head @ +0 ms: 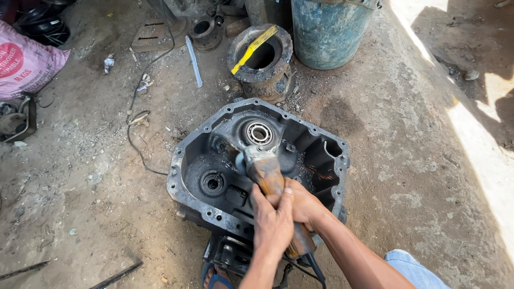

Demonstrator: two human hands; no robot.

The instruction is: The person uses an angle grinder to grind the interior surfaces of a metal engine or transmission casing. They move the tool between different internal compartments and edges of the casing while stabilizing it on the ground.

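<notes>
Rusty grinder (two-handed): left hand, right hand.

We see a bare dirt floor, oily and dusty, with dark stains and scattered debris. Hard sunlight falls in a band along the right edge, while the rest lies in even shade. At the top stands a blue drum, and just left of it a rusty metal ring with a yellow strip across it. A pink sack lies at the far left. A thin black cable snakes over the ground, and dark rods lie at the lower left.
</notes>
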